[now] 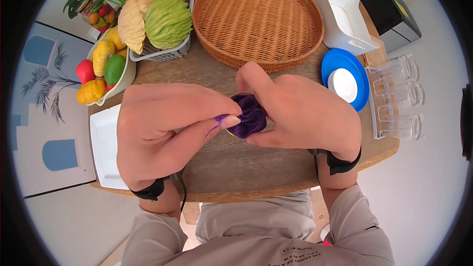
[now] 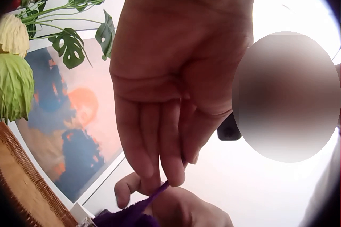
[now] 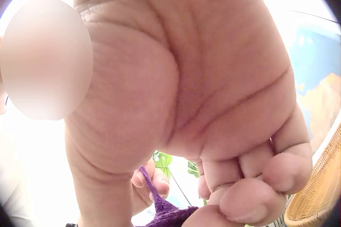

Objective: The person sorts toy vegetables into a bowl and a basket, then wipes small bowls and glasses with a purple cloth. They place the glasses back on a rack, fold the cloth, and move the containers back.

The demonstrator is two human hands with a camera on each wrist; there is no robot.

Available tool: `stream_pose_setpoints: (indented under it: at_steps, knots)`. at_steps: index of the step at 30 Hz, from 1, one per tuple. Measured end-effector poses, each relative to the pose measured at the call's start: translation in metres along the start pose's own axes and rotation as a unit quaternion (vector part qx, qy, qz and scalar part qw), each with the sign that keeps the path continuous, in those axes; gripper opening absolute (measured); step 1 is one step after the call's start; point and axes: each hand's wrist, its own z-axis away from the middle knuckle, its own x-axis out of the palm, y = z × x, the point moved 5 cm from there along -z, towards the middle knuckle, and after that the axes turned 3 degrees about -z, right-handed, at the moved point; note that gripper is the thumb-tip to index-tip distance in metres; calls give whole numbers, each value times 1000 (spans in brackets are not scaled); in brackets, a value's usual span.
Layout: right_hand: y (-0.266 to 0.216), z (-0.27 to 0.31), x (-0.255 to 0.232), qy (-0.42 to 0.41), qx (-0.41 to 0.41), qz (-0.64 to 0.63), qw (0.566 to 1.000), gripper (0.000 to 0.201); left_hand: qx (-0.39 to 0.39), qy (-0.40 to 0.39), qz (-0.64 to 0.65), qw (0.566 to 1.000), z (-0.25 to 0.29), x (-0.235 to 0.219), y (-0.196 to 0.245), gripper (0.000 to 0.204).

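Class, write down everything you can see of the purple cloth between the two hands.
The purple cloth is deep violet and looks soft and slightly fuzzy, bunched into loose folds and roughly round from above. On one side it narrows to a thin, brighter, twisted strand, drawn taut to the left hand, whose fingertips pinch it. The right hand curls around its other side. It is held over the wooden table. What lies beneath the folds is hidden.

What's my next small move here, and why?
Probably ease the left hand gently away: its fingertips pinch a thin end of the purple cloth, which runs straight from the bunched part, and the right hand brackets that part, so should steady it.
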Motion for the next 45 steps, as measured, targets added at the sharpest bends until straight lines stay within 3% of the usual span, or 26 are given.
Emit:
stream_pose_setpoints:
  at_steps: [2,5,9,12,16,19,21,22,26,29,32,37,39,40,42,45]
  knots:
    - [-1,0,-1,4,-24,2,1000,48,6,4,-2,1000,0,-1,1,20]
    - [-4,0,-6,1,-40,24,999,45,-28,76,22,996,0,-6,9,14]
    - [-8,-1,-14,29,-41,-7,999,41,55,64,60,995,-1,-12,13,17]
    - [-5,-1,-12,65,-89,-15,994,40,93,53,79,991,2,-17,12,26]
    - [-5,-4,-16,93,-135,-30,986,39,66,87,116,987,6,-24,4,44]
    - [-9,4,-40,127,-150,-42,980,53,39,140,105,984,5,-26,-4,57]
    - [-13,15,-55,218,-149,-61,962,48,17,144,103,984,4,-26,-8,66]
    - [-13,21,-61,261,-148,-87,950,46,8,130,109,985,3,-25,-11,69]
    - [-13,31,-76,298,-120,-118,940,42,-19,59,129,990,-1,-6,-10,76]
    - [-14,31,-71,292,-108,-128,942,48,-63,22,132,989,-3,10,-2,81]
    - [-17,27,-65,277,-116,-135,944,46,-52,54,137,988,-3,15,-4,71]
    - [-12,25,-61,345,-114,-246,899,35,-22,35,112,993,-4,11,1,84]
    - [-12,22,-59,361,-112,-334,863,35,-28,27,83,996,-3,16,5,83]
    - [-15,23,-57,363,-115,-378,844,35,-44,27,70,996,-2,18,7,72]
    - [-23,27,-56,357,-98,-384,846,43,24,24,31,999,-5,16,10,57]
    - [-35,49,-64,343,-40,-267,900,67,85,-3,-2,996,-5,15,28,37]
